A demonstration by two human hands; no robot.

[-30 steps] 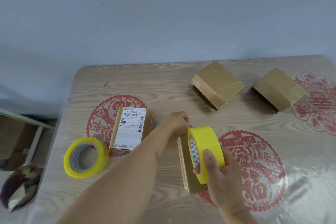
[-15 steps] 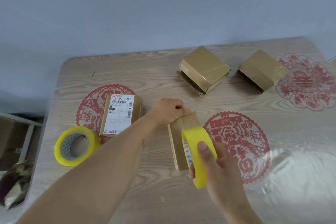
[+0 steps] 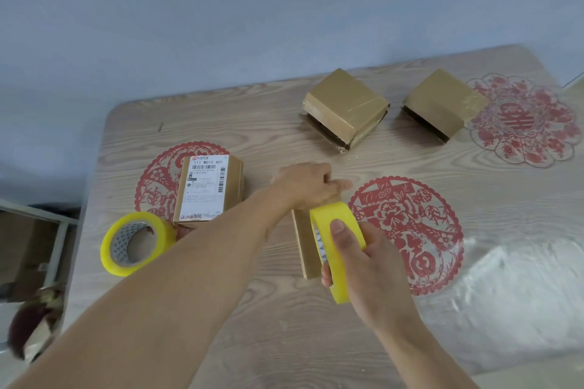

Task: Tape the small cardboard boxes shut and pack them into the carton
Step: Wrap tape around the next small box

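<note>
While the right hand (image 3: 363, 259) grips a roll of yellow tape (image 3: 335, 240), thumb laid over the outer band and fingers curled under through the core, the roll stands on edge above the near end of a small cardboard box (image 3: 305, 243). That box sits near the middle of the table (image 3: 316, 341), its long side running from the near edge toward the far one, and only its left face shows clearly beneath the roll. At the box's far end the left hand (image 3: 308, 183) presses down with fingers curled over the cardboard, the forearm crossing in from the near left corner; whether it pinches the tape's loose end cannot be told. Just left of the left wrist a labelled box (image 3: 207, 188) with a white shipping sticker lies over a red paper-cut roundel (image 3: 158, 180), and a second roll of yellow tape (image 3: 136, 243) rests tilted beside it, close to the table's left edge. Right of the box being worked, another red roundel (image 3: 407, 230) lies flat under a clear sheet. Toward the far edge sit two taped boxes, one (image 3: 346, 107) nearer the middle and one (image 3: 442, 104) toward the far right corner, the latter touching a flower-shaped red paper-cut (image 3: 524, 120).
</note>
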